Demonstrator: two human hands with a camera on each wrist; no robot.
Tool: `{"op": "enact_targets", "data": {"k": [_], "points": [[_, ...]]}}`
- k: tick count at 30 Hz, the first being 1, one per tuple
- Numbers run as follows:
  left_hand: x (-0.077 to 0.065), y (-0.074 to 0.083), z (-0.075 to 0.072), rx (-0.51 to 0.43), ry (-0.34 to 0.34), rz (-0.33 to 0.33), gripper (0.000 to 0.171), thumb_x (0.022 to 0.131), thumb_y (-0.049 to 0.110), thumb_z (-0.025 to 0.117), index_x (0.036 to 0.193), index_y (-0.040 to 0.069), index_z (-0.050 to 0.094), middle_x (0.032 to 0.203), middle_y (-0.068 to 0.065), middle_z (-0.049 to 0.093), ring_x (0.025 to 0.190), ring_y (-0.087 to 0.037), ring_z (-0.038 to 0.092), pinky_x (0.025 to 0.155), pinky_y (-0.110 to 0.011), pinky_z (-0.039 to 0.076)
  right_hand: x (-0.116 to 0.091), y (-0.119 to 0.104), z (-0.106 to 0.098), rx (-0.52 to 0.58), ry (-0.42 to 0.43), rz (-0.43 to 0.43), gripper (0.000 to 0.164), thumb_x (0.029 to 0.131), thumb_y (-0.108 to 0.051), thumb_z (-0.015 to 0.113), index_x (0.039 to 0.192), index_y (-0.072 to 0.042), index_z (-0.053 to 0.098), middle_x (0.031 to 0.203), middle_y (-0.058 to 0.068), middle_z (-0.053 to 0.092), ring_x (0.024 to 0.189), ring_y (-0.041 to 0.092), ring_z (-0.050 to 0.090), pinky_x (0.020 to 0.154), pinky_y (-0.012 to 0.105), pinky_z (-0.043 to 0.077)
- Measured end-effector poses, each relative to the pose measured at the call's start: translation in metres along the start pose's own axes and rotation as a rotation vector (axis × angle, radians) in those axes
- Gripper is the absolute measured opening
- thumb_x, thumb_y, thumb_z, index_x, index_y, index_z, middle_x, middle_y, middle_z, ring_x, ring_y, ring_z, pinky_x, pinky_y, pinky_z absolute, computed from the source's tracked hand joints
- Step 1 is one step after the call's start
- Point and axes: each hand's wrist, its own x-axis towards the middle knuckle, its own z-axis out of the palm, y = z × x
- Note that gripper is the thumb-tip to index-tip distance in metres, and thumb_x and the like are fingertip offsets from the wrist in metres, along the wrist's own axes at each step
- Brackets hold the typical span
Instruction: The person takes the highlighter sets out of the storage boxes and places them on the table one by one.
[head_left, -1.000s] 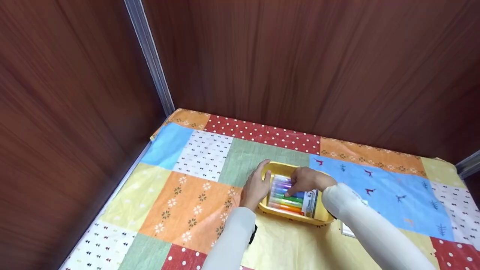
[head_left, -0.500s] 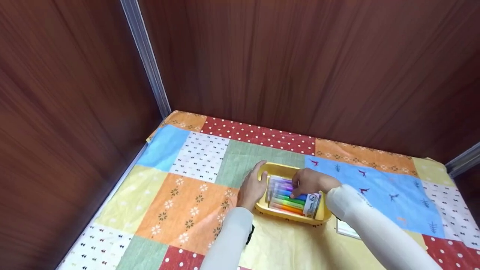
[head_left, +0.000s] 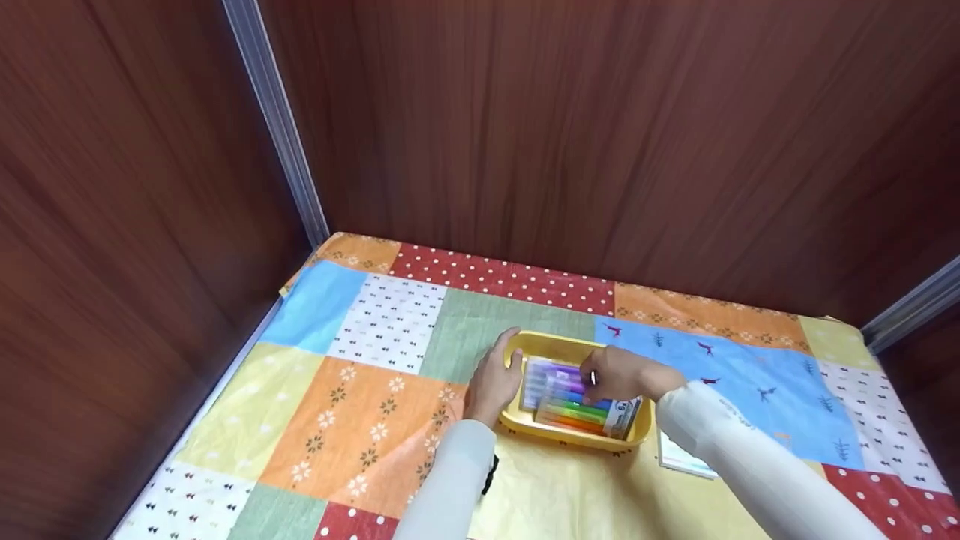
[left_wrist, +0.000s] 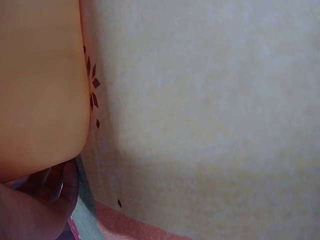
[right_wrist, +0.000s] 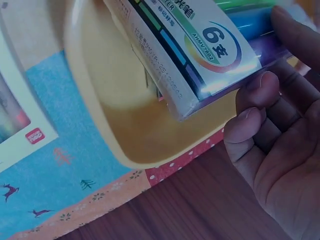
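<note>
My left hand (head_left: 495, 382) grips the left end of a yellow plastic basket (head_left: 559, 436), thumb at the rim; in the left wrist view fingers curl against the outer wall of the basket (left_wrist: 45, 90). Inside the basket, my right hand (head_left: 616, 373) pinches a clear pack of coloured highlighters (head_left: 574, 411), thumb on top and fingers along its edge. The right wrist view shows a large "6" on the white label of this highlighter pack (right_wrist: 215, 45), which is tilted inside the basket. A second pack of pens (head_left: 532, 384) lies partly hidden beneath it.
A white flat box (head_left: 684, 459) lies right of the basket, partly behind the right sleeve. A patchwork cloth (head_left: 360, 427) covers the table. Dark wood panels (head_left: 465, 135) rise behind and at the left.
The upper highlighter pack has shifted right within the basket, baring more of the pack beneath. My left hand keeps its hold on the basket, and the head view has turned slightly.
</note>
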Motion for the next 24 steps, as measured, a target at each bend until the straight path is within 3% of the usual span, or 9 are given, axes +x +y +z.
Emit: {"op": "enact_targets", "data": {"k": [4,14,21,24], "points": [[0.0,-0.001,0.002,-0.002,-0.007,-0.002,0.043,0.107,0.035,0.048,0.148,0.043,0.043,0.148,-0.003,0.058,0.088,-0.025,0.067,0.055,-0.032,0.04,-0.007,0.002,-0.001,-0.006,0.026,-0.02,0.01,0.086,-0.016,0.078,0.085,-0.009,0.072,0.08,-0.001,0.065,0.07,0.011,0.052,0.066,0.029,0.048],[0.003,0.002,0.001,0.028,0.018,0.024,0.043,0.106,0.035,0.049,0.148,0.041,0.044,0.144,-0.004,0.06,0.106,-0.031,0.069,0.071,-0.041,0.052,-0.024,0.006,-0.012,0.034,0.096,-0.031,0.011,0.089,-0.013,0.076,0.081,-0.01,0.069,0.076,-0.002,0.061,0.069,0.011,0.049,0.064,0.027,0.046],[-0.001,-0.002,0.002,0.039,0.003,-0.007,0.043,0.106,0.036,0.049,0.148,0.043,0.043,0.145,-0.004,0.06,0.107,-0.03,0.069,0.065,-0.036,0.048,-0.038,0.01,-0.016,0.057,0.144,-0.04,0.016,0.091,-0.013,0.074,0.078,-0.01,0.064,0.069,-0.004,0.049,0.064,0.01,0.043,0.058,0.023,0.037],[0.0,-0.001,0.0,0.037,0.017,0.014,0.044,0.106,0.035,0.05,0.148,0.042,0.044,0.144,-0.005,0.061,0.093,-0.027,0.069,0.058,-0.034,0.044,-0.042,0.011,-0.021,0.066,0.162,-0.007,0.01,0.091,-0.014,0.074,0.084,-0.01,0.068,0.073,-0.003,0.054,0.067,0.011,0.047,0.061,0.024,0.04]]}}
